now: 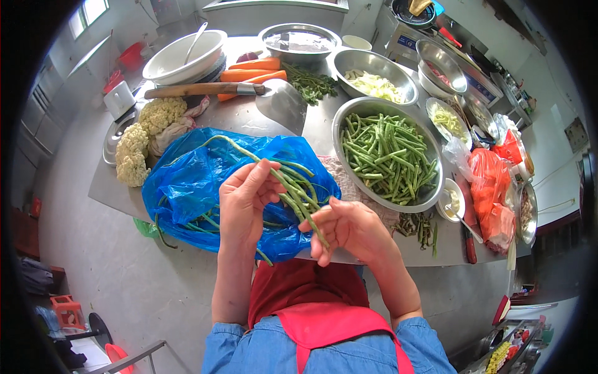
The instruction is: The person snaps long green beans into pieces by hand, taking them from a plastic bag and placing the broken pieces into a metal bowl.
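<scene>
My left hand (pixel 246 196) pinches a small bunch of long green beans (pixel 293 194) between thumb and fingers, above an opened blue plastic bag (pixel 187 177). The beans slant down to the right, and one curves back over the bag. At their lower ends, my right hand (pixel 352 230) has its fingers closed around the tips. More long beans lie in the bag, partly hidden by its folds and my left hand. To the right, a large steel bowl (pixel 336 134) holds many short-cut bean pieces (pixel 389 156).
Bean trimmings (pixel 420 229) lie near the table's front edge. A red-handled knife (pixel 469 246) rests beside a red plastic bag (pixel 489 181). Cauliflower (pixel 132 153) is at left. A wooden-handled cleaver (pixel 187 90), carrots (pixel 240 75) and several bowls stand farther back.
</scene>
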The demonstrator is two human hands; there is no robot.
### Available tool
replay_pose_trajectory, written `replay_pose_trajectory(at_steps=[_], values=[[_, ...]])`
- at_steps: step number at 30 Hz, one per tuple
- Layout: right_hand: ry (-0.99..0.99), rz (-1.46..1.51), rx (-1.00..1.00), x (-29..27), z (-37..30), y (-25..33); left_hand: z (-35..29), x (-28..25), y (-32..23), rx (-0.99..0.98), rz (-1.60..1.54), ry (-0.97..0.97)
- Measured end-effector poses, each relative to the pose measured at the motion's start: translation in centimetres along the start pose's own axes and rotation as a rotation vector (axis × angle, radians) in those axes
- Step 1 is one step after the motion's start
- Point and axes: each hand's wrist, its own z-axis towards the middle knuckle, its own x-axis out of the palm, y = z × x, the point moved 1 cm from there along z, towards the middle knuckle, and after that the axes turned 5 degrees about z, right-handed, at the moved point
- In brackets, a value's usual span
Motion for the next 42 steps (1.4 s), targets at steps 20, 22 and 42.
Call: replay_pose_trajectory(at_steps=[20, 22, 42], values=[[-0.01, -0.465, -0.261, -0.4, -1.8, -2.8, -0.2, 0.9, 0.6, 0.068, 0.051, -0.049], [-0.017, -0.971, -0.735, 0.2, -1.3, -3.2, -0.1, 0.9, 0.9, 0.059, 0.052, -0.056], [-1.258, -1.694, -0.183, -6.8, -14.1, 1.5, -0.5, 2.6, 1.7, 0.003, -0.078, 0.132]])
